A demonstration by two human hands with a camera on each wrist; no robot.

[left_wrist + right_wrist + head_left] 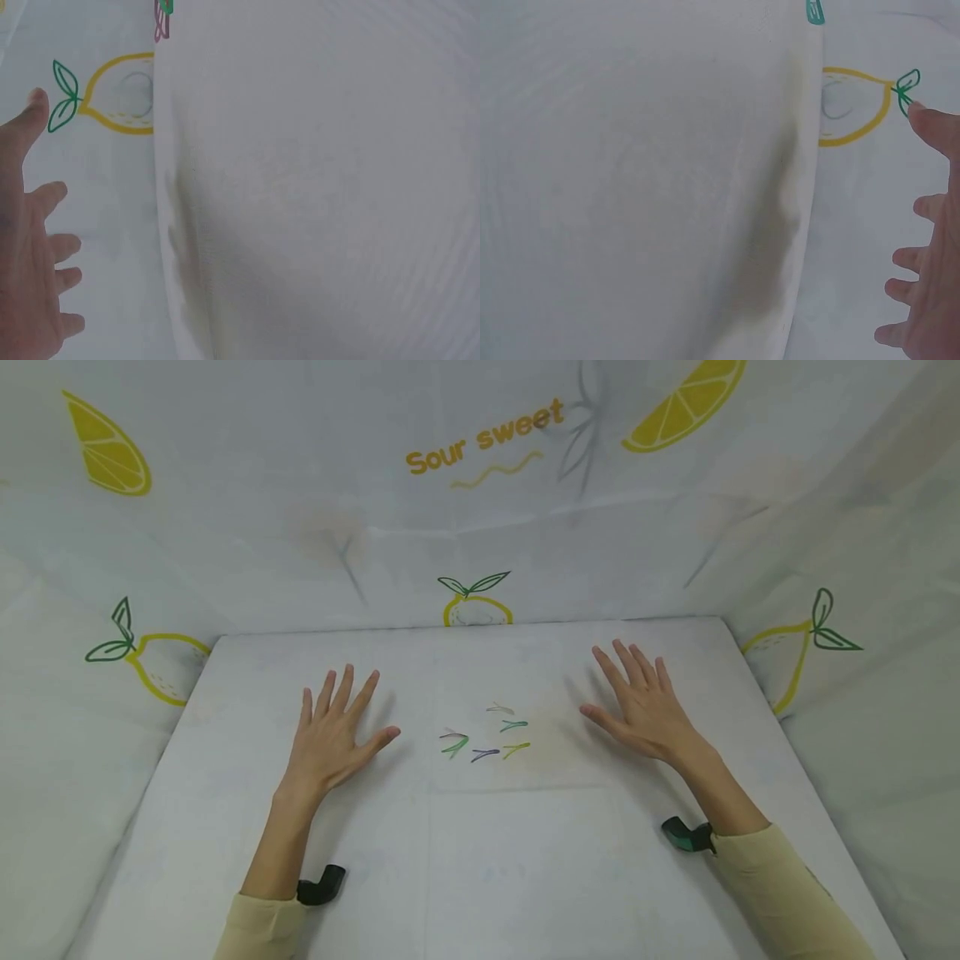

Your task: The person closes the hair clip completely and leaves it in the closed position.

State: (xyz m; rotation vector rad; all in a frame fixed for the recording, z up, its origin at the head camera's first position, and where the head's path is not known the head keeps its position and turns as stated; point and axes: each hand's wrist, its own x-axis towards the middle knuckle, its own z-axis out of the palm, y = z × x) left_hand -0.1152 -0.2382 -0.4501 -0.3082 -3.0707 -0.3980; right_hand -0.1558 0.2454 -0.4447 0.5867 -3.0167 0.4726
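Several small, thin V-shaped pieces in different colours lie in a loose group on the white table (510, 860), mid-table in the head view. They look like paper clips bent open. Among them are a yellow one (519, 747), a purple one (489, 752) and a green one (516, 724). Left of the group, my left hand (326, 743) is held over the table with fingers straight and spread. My right hand (645, 718) does the same on the other side, palm down. Neither hand holds anything, and both cast shadows on the cloth.
A white cloth with lemon prints (480, 610) hangs behind the table and along both sides. Dark wrist-worn devices, one by the left sleeve (322, 887) and one by the right sleeve (686, 835), stick out inward. A straight crease (517, 790) crosses the tablecloth in front of the pieces.
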